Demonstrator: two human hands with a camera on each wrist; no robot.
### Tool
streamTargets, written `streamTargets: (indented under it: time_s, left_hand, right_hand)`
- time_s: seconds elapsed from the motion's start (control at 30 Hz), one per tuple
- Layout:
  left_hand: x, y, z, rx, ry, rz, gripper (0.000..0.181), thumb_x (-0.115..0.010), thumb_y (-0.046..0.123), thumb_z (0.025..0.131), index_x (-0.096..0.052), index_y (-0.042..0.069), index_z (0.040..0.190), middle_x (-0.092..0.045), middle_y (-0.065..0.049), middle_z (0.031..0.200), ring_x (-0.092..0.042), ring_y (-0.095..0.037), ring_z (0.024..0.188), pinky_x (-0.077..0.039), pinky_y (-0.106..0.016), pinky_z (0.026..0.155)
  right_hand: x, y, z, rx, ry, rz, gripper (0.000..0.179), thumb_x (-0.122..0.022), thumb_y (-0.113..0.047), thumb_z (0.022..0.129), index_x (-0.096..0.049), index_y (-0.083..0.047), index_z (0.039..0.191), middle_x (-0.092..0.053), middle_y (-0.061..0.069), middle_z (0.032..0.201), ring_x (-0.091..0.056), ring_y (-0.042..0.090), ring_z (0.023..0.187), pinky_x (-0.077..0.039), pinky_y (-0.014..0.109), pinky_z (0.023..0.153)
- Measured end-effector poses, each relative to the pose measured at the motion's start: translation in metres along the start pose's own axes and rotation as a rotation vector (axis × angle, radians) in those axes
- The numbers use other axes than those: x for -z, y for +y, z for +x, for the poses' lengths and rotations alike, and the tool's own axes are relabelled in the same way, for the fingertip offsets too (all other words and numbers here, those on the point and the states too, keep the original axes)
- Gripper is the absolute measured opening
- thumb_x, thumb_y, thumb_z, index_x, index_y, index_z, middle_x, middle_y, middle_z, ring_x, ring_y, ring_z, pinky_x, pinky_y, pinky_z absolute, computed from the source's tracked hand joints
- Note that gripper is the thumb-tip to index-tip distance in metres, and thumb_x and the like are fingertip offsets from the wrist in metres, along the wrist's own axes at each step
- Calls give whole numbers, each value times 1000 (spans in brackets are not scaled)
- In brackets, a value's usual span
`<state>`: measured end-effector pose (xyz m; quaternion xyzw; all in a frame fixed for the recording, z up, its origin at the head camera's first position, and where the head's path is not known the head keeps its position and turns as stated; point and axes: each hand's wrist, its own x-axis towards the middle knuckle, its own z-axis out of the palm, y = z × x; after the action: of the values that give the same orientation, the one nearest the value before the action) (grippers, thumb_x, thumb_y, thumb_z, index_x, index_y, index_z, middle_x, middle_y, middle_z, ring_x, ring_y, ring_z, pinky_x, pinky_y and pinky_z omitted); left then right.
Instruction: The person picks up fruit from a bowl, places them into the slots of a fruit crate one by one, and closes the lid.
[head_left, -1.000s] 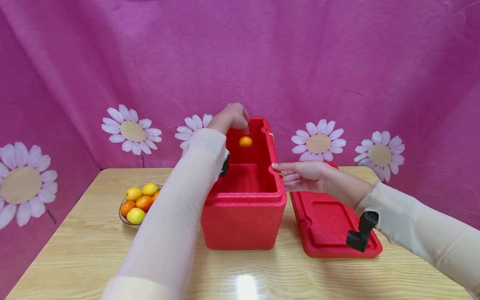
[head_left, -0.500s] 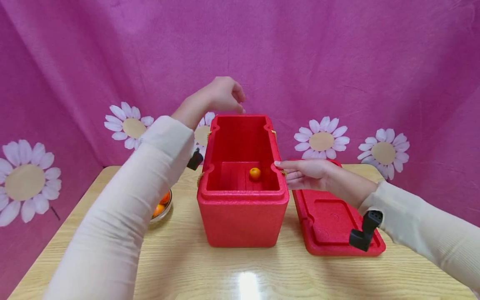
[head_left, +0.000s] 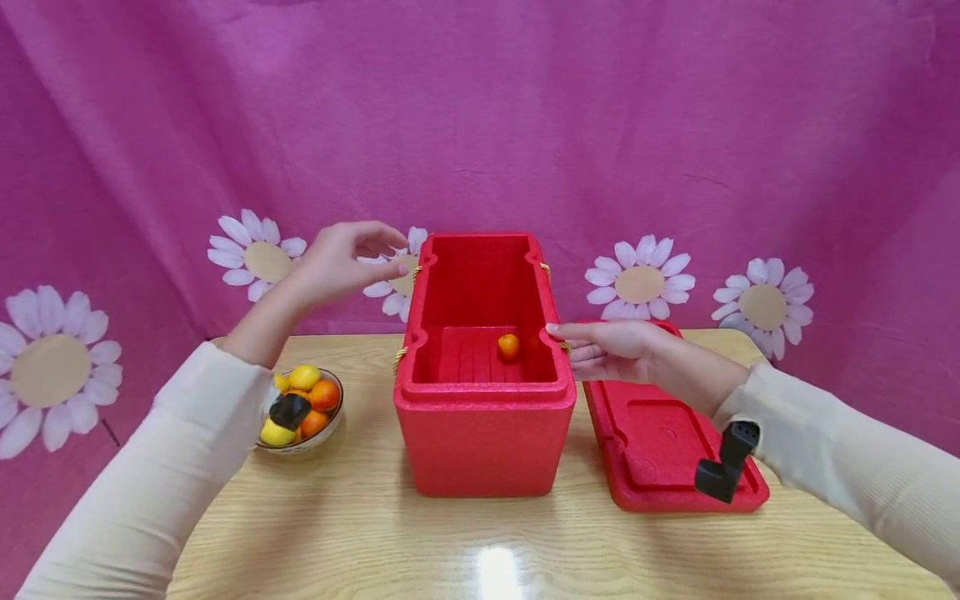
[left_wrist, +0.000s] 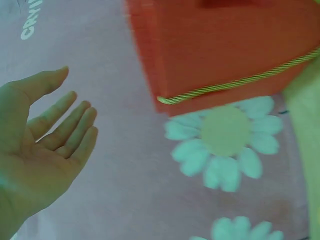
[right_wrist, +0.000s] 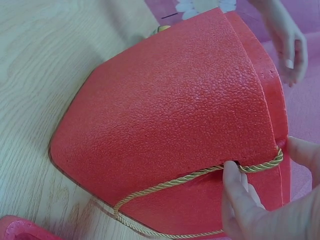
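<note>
In the head view a red foam cooler box (head_left: 485, 450) stands lidless on the table, with one small orange fruit (head_left: 508, 347) on its floor. My left hand (head_left: 341, 262) is in the air left of the box's far end, fingers spread apart and holding nothing. The left wrist view shows its palm bare. My right hand (head_left: 615, 346) holds the box's right rim. Its thumb lies on the rim, and its fingers are against the outer wall by the gold rope handle (right_wrist: 185, 178), as the right wrist view shows.
A bowl (head_left: 303, 446) with several orange and yellow fruits stands on the table (head_left: 352, 533) left of the box, partly behind the left wrist's black camera (head_left: 289, 411). The red lid (head_left: 667, 433) lies to the right. A magenta cloth (head_left: 480, 108) with daisies hangs behind.
The orange fruit has dropped from my left hand onto the box floor. My left hand has risen out and moved left, fingers opening. The right hand stays at the rim.
</note>
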<state>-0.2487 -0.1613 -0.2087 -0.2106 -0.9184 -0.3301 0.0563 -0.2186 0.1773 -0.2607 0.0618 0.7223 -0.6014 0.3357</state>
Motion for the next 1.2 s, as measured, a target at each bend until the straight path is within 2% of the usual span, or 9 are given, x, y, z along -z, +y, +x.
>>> streamTargets:
  time_s: [0.13, 0.27, 0.33, 0.47, 0.53, 0.63, 0.73, 0.97, 1.2]
  left_hand:
    - [-4, -24, -22, 12, 46, -53, 37, -69, 20, 88, -63, 5, 120, -67, -17, 117, -65, -29, 106, -52, -22, 87]
    - [-10, -44, -42, 24, 72, -81, 36, -69, 18, 88, -62, 3, 120, -67, -17, 118, -64, -30, 108, -45, -3, 79]
    - [-13, -53, -50, 41, 78, -64, 36, -68, 20, 89, -62, 3, 120, -67, -17, 118, -64, -30, 108, -47, -8, 82]
    - [-21, -70, -67, 102, 88, -20, 36, -67, 25, 90, -62, 8, 121, -66, -14, 120, -63, -30, 111, -52, -32, 91]
    - [-25, -77, -76, 120, 86, -19, 38, -67, 27, 90, -61, 7, 122, -66, -15, 121, -61, -34, 113, -50, -46, 95]
    - [-30, -90, -90, 119, 82, -10, 38, -67, 24, 89, -61, 5, 122, -65, -18, 120, -59, -37, 113, -46, -52, 97]
    - [-33, -102, -103, 96, 83, 14, 38, -68, 20, 88, -61, 2, 120, -66, -19, 116, -60, -37, 108, -48, -50, 96]
    - [-34, -128, -131, 34, 95, 112, 32, -74, 15, 82, -66, 1, 111, -70, -16, 108, -62, -35, 98, -52, -26, 83]
    - [-30, -146, -149, -75, 70, 222, 31, -83, 16, 72, -71, 7, 99, -73, -6, 95, -65, -23, 87, -52, -26, 75]
  right_hand:
    - [0, 0, 1, 4, -4, -4, 50, -57, -36, 95, -48, -2, 131, -71, -4, 86, -71, 10, 82, -57, 24, 82]
    - [0, 0, 0, 7, -1, 0, 47, -56, -35, 95, -49, -3, 129, -72, -4, 85, -71, 10, 82, -58, 24, 82]
    - [1, 1, 0, 10, -2, 1, 46, -56, -36, 95, -50, -4, 127, -72, -4, 84, -71, 10, 81, -58, 24, 82]
    - [2, 1, -1, 22, -9, 2, 45, -57, -36, 95, -51, -5, 127, -73, -5, 83, -72, 9, 81, -57, 24, 83]
    - [2, 2, -1, 29, -17, 0, 48, -56, -36, 95, -50, -3, 129, -73, -5, 84, -72, 9, 82, -57, 25, 83]
    - [1, 2, 0, 37, -25, -8, 53, -56, -36, 96, -46, -1, 134, -73, -4, 86, -72, 9, 83, -56, 26, 86]
    - [0, 2, 0, 38, -22, -16, 55, -55, -36, 96, -45, 0, 136, -73, -4, 86, -72, 9, 83, -55, 27, 88]
    - [-2, 2, 1, 36, 3, -14, 60, -57, -37, 95, -42, 2, 138, -71, -4, 84, -71, 9, 82, -52, 30, 92]
    - [-1, 4, 1, 37, 11, -3, 59, -57, -37, 95, -44, 2, 137, -72, -4, 83, -72, 9, 81, -56, 27, 86]
